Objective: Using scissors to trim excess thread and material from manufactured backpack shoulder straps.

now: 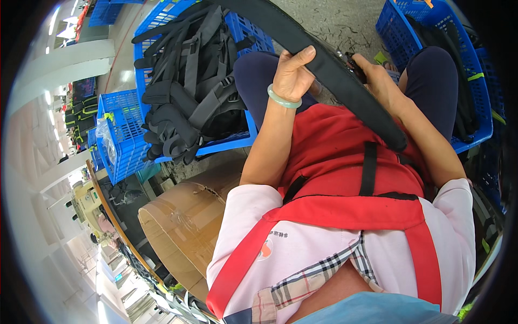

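Note:
A long black padded strap (350, 89) runs slantwise from the top of the view down over my lap to the red apron (340, 146). My left hand (294, 75), with a pale green bangle at the wrist, grips the strap by its left edge, thumb on top. On the strap's other side, my right hand (380, 83) is closed around a small dark-handled tool (353, 66) with a metal tip, which looks like thread snips. The strap and the fingers partly hide this tool, so its blades do not show clearly.
To the left, a blue plastic crate (202, 148) is heaped with black straps and buckles (191, 81). Another blue crate (475, 129) with long black pieces stands right. A cardboard box (183, 221) is by my left elbow. Dark scraps litter the floor (345, 24).

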A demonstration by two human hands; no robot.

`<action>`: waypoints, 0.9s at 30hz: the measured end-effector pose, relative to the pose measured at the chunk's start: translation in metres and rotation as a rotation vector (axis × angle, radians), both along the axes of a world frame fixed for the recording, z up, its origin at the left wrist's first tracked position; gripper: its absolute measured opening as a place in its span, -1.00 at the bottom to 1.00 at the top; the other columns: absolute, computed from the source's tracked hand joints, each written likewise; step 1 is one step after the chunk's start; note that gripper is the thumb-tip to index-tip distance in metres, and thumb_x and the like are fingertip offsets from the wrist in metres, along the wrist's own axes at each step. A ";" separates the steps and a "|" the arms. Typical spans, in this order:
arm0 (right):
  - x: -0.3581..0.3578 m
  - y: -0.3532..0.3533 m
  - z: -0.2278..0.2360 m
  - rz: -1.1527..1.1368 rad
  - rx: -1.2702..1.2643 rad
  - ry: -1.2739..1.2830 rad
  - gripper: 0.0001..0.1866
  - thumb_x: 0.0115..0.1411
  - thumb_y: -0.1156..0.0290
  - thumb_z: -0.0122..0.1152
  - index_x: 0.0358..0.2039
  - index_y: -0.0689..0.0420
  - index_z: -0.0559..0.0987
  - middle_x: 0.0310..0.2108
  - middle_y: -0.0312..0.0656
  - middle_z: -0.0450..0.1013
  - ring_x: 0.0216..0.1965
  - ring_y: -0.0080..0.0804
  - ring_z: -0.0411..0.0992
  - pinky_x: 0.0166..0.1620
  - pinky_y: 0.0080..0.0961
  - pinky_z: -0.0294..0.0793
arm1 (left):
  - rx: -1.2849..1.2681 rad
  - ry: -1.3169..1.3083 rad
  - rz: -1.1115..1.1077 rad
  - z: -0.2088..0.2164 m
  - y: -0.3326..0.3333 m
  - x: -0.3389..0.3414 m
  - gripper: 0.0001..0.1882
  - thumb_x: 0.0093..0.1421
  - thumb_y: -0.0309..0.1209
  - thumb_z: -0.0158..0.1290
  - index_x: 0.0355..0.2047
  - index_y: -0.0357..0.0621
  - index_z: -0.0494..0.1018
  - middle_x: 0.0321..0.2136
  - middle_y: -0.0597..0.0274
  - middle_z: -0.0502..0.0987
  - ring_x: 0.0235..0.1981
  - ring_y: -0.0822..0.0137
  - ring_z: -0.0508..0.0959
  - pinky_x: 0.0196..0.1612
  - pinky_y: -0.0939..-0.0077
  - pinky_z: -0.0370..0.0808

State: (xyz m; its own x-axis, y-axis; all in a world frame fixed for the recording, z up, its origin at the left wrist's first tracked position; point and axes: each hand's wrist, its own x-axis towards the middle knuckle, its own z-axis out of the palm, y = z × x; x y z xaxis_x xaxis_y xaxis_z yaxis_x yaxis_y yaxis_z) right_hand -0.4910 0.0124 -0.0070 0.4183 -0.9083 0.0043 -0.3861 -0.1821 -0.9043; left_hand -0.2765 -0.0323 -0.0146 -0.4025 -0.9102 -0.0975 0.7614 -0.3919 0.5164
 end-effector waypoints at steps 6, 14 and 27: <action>-0.001 -0.001 0.004 -0.018 -0.019 0.089 -0.66 0.18 0.36 0.19 -0.15 0.25 0.31 -0.36 0.19 0.44 -0.25 0.25 0.38 -0.23 -0.32 0.41 | -0.047 -0.044 -0.028 -0.004 -0.001 0.001 -0.82 0.14 -0.65 0.10 -0.27 -0.13 0.52 -0.31 0.24 0.58 -0.24 0.30 0.59 -0.10 0.33 0.54; 0.001 0.004 -0.007 -0.068 0.046 0.026 -0.66 0.20 0.32 0.17 -0.17 0.23 0.29 -0.29 0.19 0.46 -0.21 0.21 0.42 -0.20 -0.24 0.40 | -0.113 -0.146 0.084 0.002 -0.013 0.007 -0.82 0.11 -0.65 0.12 -0.28 -0.16 0.52 -0.34 0.28 0.57 -0.30 0.36 0.57 -0.13 0.39 0.53; 0.008 0.000 0.002 -0.085 -0.048 0.063 -0.66 0.17 0.31 0.20 -0.27 0.26 0.28 -0.45 0.26 0.36 -0.32 0.31 0.27 -0.31 -0.23 0.35 | -0.059 -0.109 0.041 0.001 -0.002 -0.001 -0.82 0.09 -0.67 0.15 -0.31 -0.14 0.53 -0.34 0.27 0.58 -0.30 0.35 0.59 -0.17 0.40 0.55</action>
